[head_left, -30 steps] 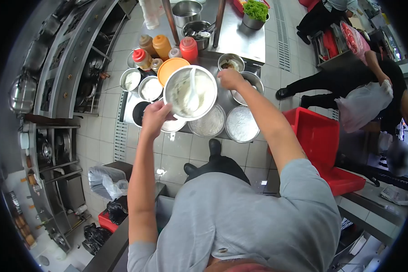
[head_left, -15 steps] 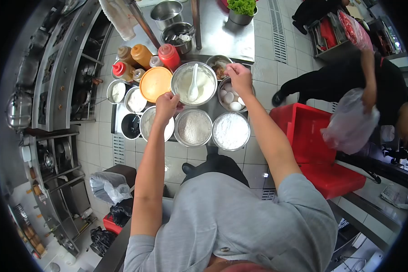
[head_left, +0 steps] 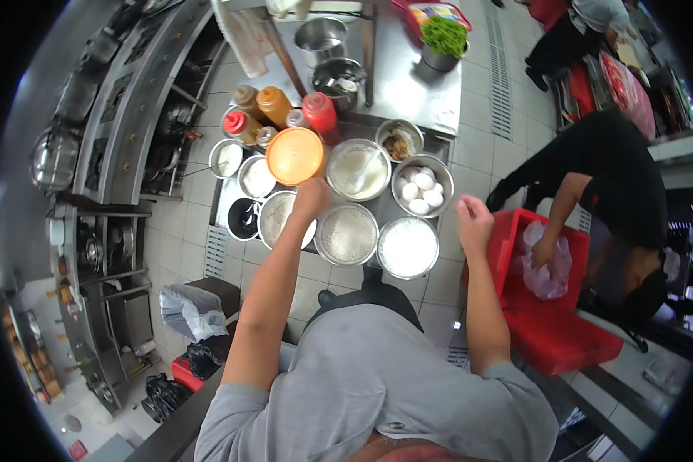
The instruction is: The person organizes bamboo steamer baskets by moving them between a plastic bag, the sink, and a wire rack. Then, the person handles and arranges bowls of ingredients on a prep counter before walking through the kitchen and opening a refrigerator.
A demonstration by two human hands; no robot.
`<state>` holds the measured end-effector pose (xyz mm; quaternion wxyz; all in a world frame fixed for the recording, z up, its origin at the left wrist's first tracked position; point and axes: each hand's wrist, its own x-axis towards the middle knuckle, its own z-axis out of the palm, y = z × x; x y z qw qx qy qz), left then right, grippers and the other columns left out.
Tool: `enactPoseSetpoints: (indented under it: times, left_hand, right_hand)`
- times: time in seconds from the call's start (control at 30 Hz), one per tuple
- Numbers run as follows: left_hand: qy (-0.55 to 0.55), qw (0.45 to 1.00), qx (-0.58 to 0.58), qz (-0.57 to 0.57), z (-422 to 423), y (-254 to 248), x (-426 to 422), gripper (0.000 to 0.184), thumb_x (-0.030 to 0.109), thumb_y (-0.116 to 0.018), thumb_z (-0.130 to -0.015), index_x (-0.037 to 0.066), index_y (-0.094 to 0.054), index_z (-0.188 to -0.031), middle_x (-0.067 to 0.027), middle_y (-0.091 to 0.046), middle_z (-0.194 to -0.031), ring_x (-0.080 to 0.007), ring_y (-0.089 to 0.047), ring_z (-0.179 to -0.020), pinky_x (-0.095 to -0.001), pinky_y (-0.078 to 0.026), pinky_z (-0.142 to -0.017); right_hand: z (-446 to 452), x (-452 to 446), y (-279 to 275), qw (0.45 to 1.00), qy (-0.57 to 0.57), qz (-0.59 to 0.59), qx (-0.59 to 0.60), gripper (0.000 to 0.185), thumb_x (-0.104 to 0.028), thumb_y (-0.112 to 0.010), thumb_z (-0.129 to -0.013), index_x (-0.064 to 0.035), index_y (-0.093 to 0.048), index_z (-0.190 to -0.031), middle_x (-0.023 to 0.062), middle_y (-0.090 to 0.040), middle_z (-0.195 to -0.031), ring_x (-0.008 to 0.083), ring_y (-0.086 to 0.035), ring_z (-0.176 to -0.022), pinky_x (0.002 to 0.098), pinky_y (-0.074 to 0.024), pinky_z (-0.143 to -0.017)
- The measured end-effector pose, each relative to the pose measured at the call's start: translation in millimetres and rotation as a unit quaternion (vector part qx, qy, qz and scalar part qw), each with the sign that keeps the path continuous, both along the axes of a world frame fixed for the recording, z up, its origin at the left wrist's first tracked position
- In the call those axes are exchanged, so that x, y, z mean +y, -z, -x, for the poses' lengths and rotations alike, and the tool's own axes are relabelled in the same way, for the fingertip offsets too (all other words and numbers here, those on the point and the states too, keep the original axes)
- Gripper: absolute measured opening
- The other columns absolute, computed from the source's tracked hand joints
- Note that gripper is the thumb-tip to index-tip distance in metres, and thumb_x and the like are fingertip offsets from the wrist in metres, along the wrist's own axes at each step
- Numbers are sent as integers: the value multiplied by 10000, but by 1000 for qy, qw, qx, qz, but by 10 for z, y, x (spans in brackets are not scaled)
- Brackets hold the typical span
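Observation:
My left hand (head_left: 313,198) is above the front edge of the orange lid (head_left: 296,155), close to a steel bowl of pale creamy mixture (head_left: 349,186). Its fingers are hidden and slightly blurred. A white spoon (head_left: 367,171) leans in that mixture. My right hand (head_left: 474,221) hangs in the air right of the bowl of eggs (head_left: 420,191), its fingers loosely bent with nothing in them. Nearer to me stand a bowl of greyish-white powder (head_left: 346,234) and a bowl of bright white powder (head_left: 408,246).
Several sauce bottles (head_left: 319,114) stand behind the lid. A small bowl with brown bits (head_left: 397,146) sits behind the eggs. Leafy greens (head_left: 443,35) are on the steel table. At right, a person (head_left: 585,177) bends over a red bin (head_left: 550,331) with a plastic bag (head_left: 547,262).
My right hand has left the rim of the creamy bowl and moved right and toward me. My left hand has shifted off that rim. The nearby person's bag is now lower, in the bin.

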<state>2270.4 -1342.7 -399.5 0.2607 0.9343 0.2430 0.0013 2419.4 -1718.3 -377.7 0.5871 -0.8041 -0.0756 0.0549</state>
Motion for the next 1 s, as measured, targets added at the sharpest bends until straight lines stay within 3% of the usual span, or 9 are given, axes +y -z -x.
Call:
enactPoseSetpoints:
  times: [0.13, 0.27, 0.43, 0.53, 0.63, 0.73, 0.8, 0.87, 1.0]
  left_hand:
    - [-65, 987, -84, 120, 47, -1083, 282, 220, 207, -752, -843, 20, -736, -959, -188, -757, -911, -344, -734, -823, -425, -562, -762]
    - [-126, 962, -180, -163, -394, -2143, 1647, 781, 398, -877, -761, 1, -588, -1368, -203, -741, -1085, -332, -723, -982, -412, -554, -869]
    - [-159, 963, -213, 55, -1192, -2697, 2539, 1110, 358, -880, -743, -25, -261, -1580, -140, -709, -923, -165, -688, -678, -311, -556, -554]
    - [-100, 970, -138, 175, -1393, -2487, 2915, 567, 334, -805, -834, -30, -652, -1241, -85, -709, -813, -148, -669, -654, -304, -535, -543]
    - [-48, 966, -170, 186, -1120, -2485, 2904, 344, 324, -769, -897, 1, -727, -1009, -52, -719, -821, -116, -664, -676, -284, -532, -578]
    - [40, 888, -224, 399, -698, -2753, 2524, 308, 330, -752, -939, 33, -726, -1019, -20, -727, -845, -83, -656, -693, -263, -528, -621]
    - [84, 891, -200, 399, -503, -3089, 2215, 268, 328, -742, -959, 68, -725, -1024, 24, -710, -866, -63, -630, -665, -230, -510, -626]
    - [117, 861, -175, 462, -469, -3120, 2155, 384, 400, -730, -962, 25, -684, -1027, -29, -695, -848, -101, -642, -670, -254, -536, -603]
    - [92, 782, -129, 603, -276, -3003, 2331, 455, 436, -654, -1002, -10, -605, -1083, -84, -660, -807, -201, -702, -656, -330, -585, -565]
  right_hand:
    - [32, 83, -140, 999, -11, 24, -39, 222, -131, -715, -940, 11, -720, -1111, 77, -760, -953, 129, -695, -854, 291, -552, -815]
    - [156, 407, -606, 998, -48, 1, -47, 222, -135, -728, -938, 7, -720, -1108, 75, -754, -943, 126, -690, -875, 286, -545, -825]
    - [533, 1130, -1183, 982, -162, -29, -87, 279, -120, -733, -930, 13, -682, -1170, 91, -752, -987, 146, -698, -921, 301, -543, -852]
    - [624, 1584, -1458, 962, -225, -2, -154, 389, -141, -742, -922, 19, -621, -1256, 132, -750, -1043, 200, -721, -954, 334, -554, -877]
    - [572, 2148, -1672, 968, -211, 2, -136, 444, -188, -726, -943, 22, -582, -1307, 165, -737, -1093, 222, -721, -976, 349, -558, -882]
    - [441, 3039, -1758, 972, -184, -118, -90, 541, -327, -654, -1005, 26, -522, -1393, 185, -716, -1156, 230, -701, -1055, 359, -539, -931]
    - [344, 3678, -1941, 969, -174, -154, -80, 624, -432, -581, -1034, 3, -469, -1467, 199, -702, -1195, 223, -660, -1167, 357, -497, -1006]
    - [413, 4241, -2264, 864, -259, -413, 125, 608, -456, -559, -1035, -6, -523, -1441, 221, -703, -1157, 190, -624, -1193, 346, -459, -1035]
    - [615, 4659, -2605, 954, -180, -236, -46, 440, -395, -592, -1001, 18, -710, -1095, 138, -728, -922, 177, -669, -881, 389, -529, -804]
